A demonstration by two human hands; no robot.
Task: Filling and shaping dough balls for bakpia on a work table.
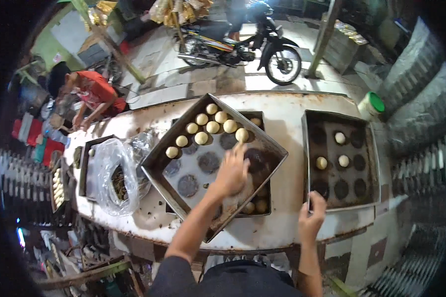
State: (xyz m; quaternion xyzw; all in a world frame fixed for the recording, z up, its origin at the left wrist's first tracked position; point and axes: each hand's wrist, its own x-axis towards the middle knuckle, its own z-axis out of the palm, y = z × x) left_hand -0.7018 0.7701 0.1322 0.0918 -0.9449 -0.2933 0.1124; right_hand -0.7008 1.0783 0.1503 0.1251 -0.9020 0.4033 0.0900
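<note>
My left hand [231,171] reaches over a square metal tray [277,157] set at an angle on the table. Its fingers are stretched out, with the fingertips at a round dough ball [241,134] and the thumb apart from it. Several more pale dough balls [212,127] line the tray's far sides, and dark round marks cover its bottom. At the near left corner of a second metal tray [380,185], on the right, my right hand [312,218] has its thumb and fingers closed over the rim. Three dough balls [343,161] lie in that tray.
Beneath the angled tray sits another tray [266,205] with dough balls. On the left are a clear plastic bag [115,173] of dark filling and another tray [85,185]. A person in red [96,89] sits beyond them. A motorcycle [243,47] and green-lidded bucket [371,105] stand past the table.
</note>
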